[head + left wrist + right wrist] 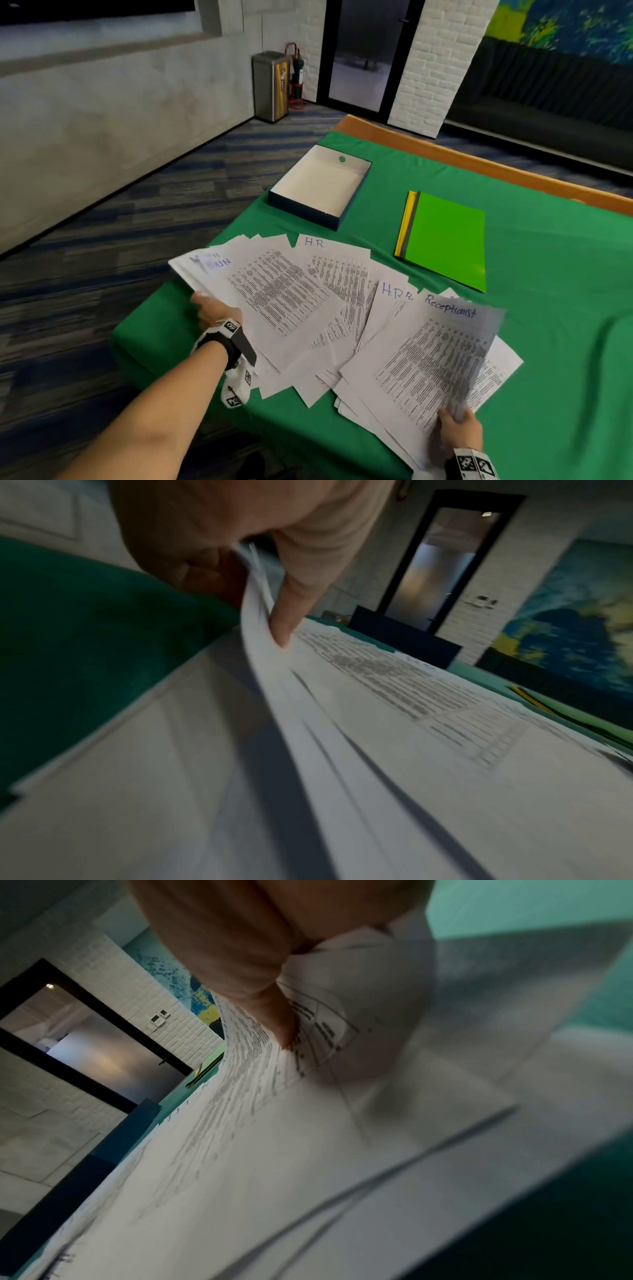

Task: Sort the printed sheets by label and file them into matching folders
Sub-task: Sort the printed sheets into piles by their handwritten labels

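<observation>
Several printed sheets (329,308) lie fanned across the green tablecloth (548,308), with handwritten labels such as "H.R." and "Receptionist". My left hand (209,305) pinches the left edge of a small bundle of sheets (260,631), thumb on top and fingers beneath. My right hand (459,428) pinches the near corner of the "Receptionist" sheet (442,356), which curls upward; the thumb (274,1010) presses on its printed table. A stack of folders (445,236), green on top with grey and yellow under it, lies beyond the papers.
An open, empty dark blue box (322,185) with a white inside stands at the table's far left. The wooden table edge (479,164) runs along the far side. The floor drops away on the left; a metal bin (270,85) stands by the wall.
</observation>
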A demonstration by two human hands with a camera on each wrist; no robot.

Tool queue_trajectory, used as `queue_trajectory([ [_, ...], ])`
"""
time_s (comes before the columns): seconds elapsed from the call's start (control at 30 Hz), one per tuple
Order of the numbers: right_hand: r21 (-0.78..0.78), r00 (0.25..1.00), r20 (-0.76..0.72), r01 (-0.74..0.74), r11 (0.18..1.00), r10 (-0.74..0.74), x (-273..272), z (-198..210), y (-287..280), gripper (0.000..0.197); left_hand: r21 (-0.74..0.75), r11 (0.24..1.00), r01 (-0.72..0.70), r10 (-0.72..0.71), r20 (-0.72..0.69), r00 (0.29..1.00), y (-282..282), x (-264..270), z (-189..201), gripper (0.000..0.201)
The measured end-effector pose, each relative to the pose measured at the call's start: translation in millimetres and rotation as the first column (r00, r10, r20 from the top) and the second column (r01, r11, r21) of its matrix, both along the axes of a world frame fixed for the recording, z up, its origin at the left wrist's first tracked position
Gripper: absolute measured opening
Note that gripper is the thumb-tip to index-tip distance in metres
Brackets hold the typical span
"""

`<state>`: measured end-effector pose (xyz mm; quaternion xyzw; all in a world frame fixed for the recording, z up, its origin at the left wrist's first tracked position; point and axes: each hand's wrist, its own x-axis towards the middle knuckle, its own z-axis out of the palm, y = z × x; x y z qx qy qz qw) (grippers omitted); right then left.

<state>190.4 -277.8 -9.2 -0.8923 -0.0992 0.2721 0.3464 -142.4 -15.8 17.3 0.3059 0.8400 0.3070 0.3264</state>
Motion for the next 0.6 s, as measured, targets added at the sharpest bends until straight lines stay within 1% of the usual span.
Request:
queue_trajectory([
  [0.03,0.017,1.0,-0.017,0.011,1.0,-0.011,2,0,0,0.034,0.069,0.997,0.018,-0.019,0.021,1.0,-3,3,0,0.076],
  [0.07,0.04,0.998,-0.046,0.036,0.999,-0.034,3,1,0,0.032,0.134,0.99,0.033,-0.039,0.042,0.998,-5,6,3,0.077],
  [0.1,0.067,0.995,-0.077,0.061,0.996,-0.056,6,1,0,0.031,0.19,0.98,0.059,-0.068,0.042,0.997,-4,8,7,0.071],
  [0.13,0.089,0.991,-0.112,0.087,0.992,-0.077,7,3,0,0.03,0.232,0.966,0.116,-0.122,0.014,0.992,-2,12,12,0.059],
  [0.17,0.108,0.986,-0.141,0.11,0.988,-0.094,9,5,1,0.03,0.274,0.94,0.203,-0.198,-0.043,0.979,1,15,18,0.047],
  [0.23,0.152,0.978,-0.174,0.144,0.978,-0.117,10,10,3,0.027,0.378,0.851,0.364,-0.323,-0.168,0.931,5,20,32,0.03],
  [0.3,0.205,0.977,-0.169,0.165,0.965,-0.132,9,17,6,0.027,0.505,0.754,0.421,-0.362,-0.217,0.907,5,26,50,0.024],
  [0.37,0.263,0.979,-0.152,0.174,0.949,-0.137,7,26,11,0.027,0.614,0.687,0.389,-0.361,-0.176,0.916,0,34,72,0.021],
  [0.43,0.313,0.982,-0.141,0.163,0.936,-0.124,5,38,18,0.029,0.676,0.657,0.335,-0.384,-0.082,0.92,-8,45,92,0.023],
  [0.47,0.338,0.985,-0.139,0.148,0.929,-0.106,3,44,22,0.03,0.688,0.654,0.316,-0.409,-0.03,0.912,-14,51,99,0.023],
  [0.53,0.387,0.989,-0.142,0.094,0.917,-0.041,-1,56,31,0.031,0.677,0.653,0.339,-0.487,0.033,0.873,-27,62,102,0.025],
  [0.6,0.444,0.988,-0.146,0.029,0.896,0.041,-5,67,38,0.031,0.635,0.64,0.432,-0.588,0.044,0.807,-41,73,92,0.028],
])
